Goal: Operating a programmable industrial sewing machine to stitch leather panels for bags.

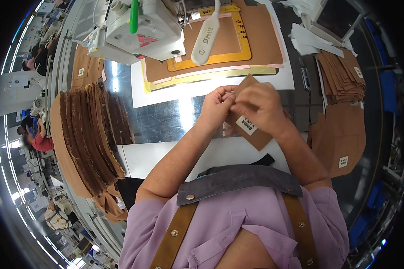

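A small brown fabric piece (261, 142) with a white label sewn or stuck on it is held up before my chest, turned cornerwise. My left hand (216, 106) pinches its left edge between thumb and fingers. Over its upper part, my right hand (264, 108) is closed, thumb and fingertips meeting close to the left fingertips. The right fingers are a little blurred, and whatever small thing they pinch is too small to make out. Beyond the hands lies a yellow template frame (244, 47) on a larger brown panel (273, 49).
A white sewing machine head (143, 33) hangs over the table's far side, with a white lamp (206, 40) beside it. Thick stacks of brown panels (83, 134) stand at left. More brown pieces (341, 139) lie at right, below a screen (338, 18).
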{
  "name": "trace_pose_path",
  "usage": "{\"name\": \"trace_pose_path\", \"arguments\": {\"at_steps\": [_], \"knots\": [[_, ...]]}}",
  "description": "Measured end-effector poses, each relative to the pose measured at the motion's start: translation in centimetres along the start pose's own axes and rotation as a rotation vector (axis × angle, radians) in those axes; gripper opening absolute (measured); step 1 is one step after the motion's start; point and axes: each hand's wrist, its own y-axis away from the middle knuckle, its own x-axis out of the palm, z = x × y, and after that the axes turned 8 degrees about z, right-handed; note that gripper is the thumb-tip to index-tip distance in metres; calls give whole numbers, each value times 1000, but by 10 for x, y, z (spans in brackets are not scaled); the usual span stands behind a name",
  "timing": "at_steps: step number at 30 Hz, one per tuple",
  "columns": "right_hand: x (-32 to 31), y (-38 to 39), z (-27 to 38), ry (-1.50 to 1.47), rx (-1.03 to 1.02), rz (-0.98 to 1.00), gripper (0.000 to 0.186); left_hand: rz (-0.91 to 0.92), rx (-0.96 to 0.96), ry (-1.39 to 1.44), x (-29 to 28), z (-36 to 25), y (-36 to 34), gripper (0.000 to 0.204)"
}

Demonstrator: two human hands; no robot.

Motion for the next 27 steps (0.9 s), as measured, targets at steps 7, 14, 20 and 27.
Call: {"name": "trace_pose_path", "arguments": {"at_steps": [7,14,20,27], "knots": [[-3,-29,-45,-465,361,201,19,-117,191,50,-19,8,29,27],[9,-42,-30,-362,228,277,14,-272,371,-735,-30,-41,26,47],[9,-51,-27,-262,143,220,16,-272,371,-896,-31,-54,15,17],[18,-88,-34,-310,140,189,14,-294,366,-317,-47,-44,-9,14]]}}
